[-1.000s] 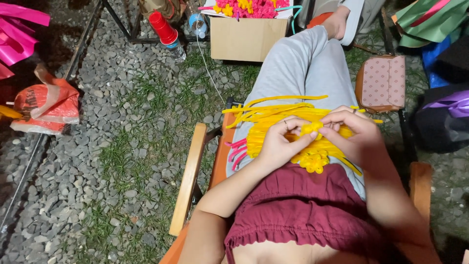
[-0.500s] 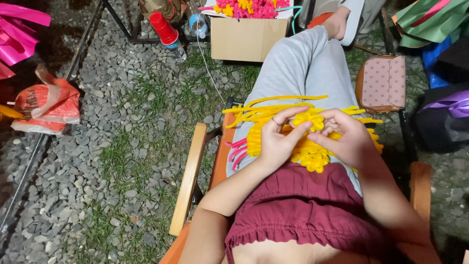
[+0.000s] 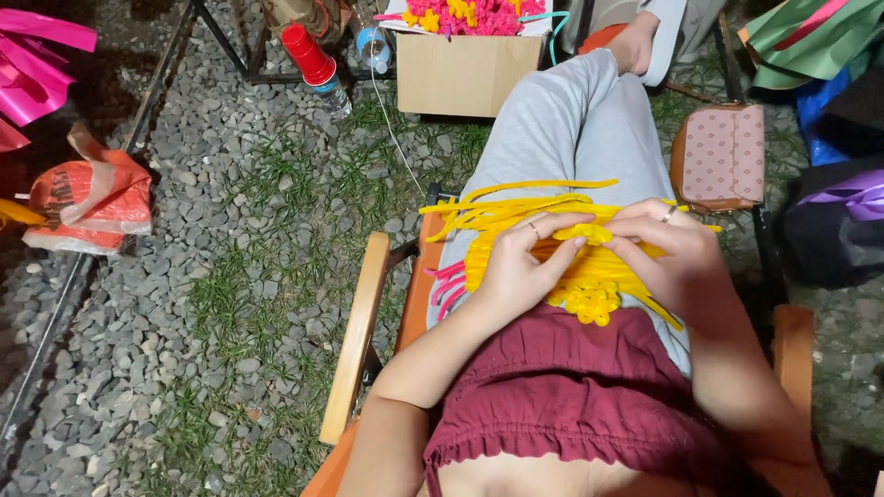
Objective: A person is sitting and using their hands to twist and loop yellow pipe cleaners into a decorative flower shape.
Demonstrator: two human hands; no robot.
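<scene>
I sit in a wooden armchair [image 3: 354, 340] with a bundle of yellow pipe cleaners [image 3: 516, 212] across my lap. Both hands pinch one bent yellow pipe cleaner piece [image 3: 582, 232] between their fingertips. My left hand [image 3: 520, 267] grips it from the left, and my right hand [image 3: 668, 253], with a ring on one finger, grips it from the right. A finished yellow twisted flower shape [image 3: 591, 299] lies under my hands against my maroon top. A few pink pipe cleaners [image 3: 447, 285] stick out at my left hip.
A cardboard box [image 3: 465, 64] full of pink and yellow pieces stands ahead of my knees. A red-capped bottle [image 3: 318, 64] lies on gravel and grass. An orange plastic bag [image 3: 87, 198] sits far left, and a pink dotted purse [image 3: 723, 156] sits at right.
My hands have stayed over my lap while the fingers reworked the yellow piece. The piece now lies flatter between both sets of fingertips.
</scene>
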